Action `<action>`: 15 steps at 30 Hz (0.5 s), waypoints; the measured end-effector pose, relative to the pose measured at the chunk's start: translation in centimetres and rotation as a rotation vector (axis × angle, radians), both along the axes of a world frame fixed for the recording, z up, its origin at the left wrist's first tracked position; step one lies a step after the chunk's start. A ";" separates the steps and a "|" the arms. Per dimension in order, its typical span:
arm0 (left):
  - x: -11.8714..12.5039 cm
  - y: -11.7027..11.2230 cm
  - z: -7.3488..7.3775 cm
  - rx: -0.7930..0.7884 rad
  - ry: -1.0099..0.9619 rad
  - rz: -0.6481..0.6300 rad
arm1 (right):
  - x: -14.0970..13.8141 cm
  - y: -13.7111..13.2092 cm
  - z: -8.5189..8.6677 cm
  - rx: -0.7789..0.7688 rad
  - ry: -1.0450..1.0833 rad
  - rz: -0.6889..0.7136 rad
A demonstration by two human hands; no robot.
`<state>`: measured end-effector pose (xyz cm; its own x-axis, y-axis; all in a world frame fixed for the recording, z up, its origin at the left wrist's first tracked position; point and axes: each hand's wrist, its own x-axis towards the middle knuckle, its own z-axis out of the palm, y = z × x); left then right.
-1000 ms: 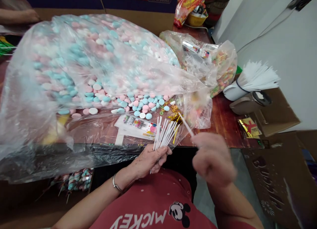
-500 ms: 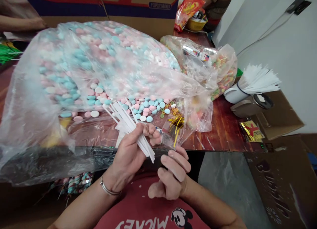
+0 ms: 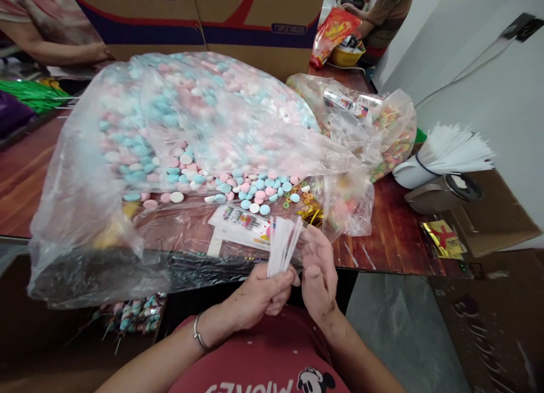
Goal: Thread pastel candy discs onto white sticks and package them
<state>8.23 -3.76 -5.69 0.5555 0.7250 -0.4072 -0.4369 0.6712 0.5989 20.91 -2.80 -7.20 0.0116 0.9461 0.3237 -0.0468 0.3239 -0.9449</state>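
Note:
My left hand (image 3: 261,294), with a bracelet at the wrist, is closed around a bundle of thin white sticks (image 3: 280,248) that points up and away from me. Close beside the sticks, my right hand (image 3: 321,268) has its fingers extended and its palm turned toward them. Something clear and filmy shows by its fingertips, too blurred to make out. Just beyond the bundle, printed plastic packets (image 3: 242,226) lie at the table edge. Behind them are loose pink, blue and white round candies (image 3: 259,192), small ring candies (image 3: 306,197) and gold twist ties (image 3: 312,216).
A big clear bag of candies (image 3: 204,104) covers much of the table (image 3: 395,234). To the right are another candy bag (image 3: 395,132), a mug of white sticks (image 3: 412,169), a grey mug (image 3: 437,195) and a gold packet (image 3: 444,240). Other people's arms (image 3: 63,50) show at the back.
The stick bundle has swung from leaning left to nearly upright and moved right. My right hand has turned its palm toward the sticks. The printed packets are now uncovered.

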 end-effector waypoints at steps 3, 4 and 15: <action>0.6 -0.8 -1.1 -0.018 0.016 -0.117 | -0.1 0.4 0.7 -0.358 0.120 0.173; 0.7 -0.9 -1.3 -0.018 0.015 -0.121 | -0.2 0.6 0.9 -0.453 0.115 0.226; 0.1 -1.0 -1.6 -0.048 -0.103 -0.213 | -0.5 1.2 0.9 -0.699 0.281 0.459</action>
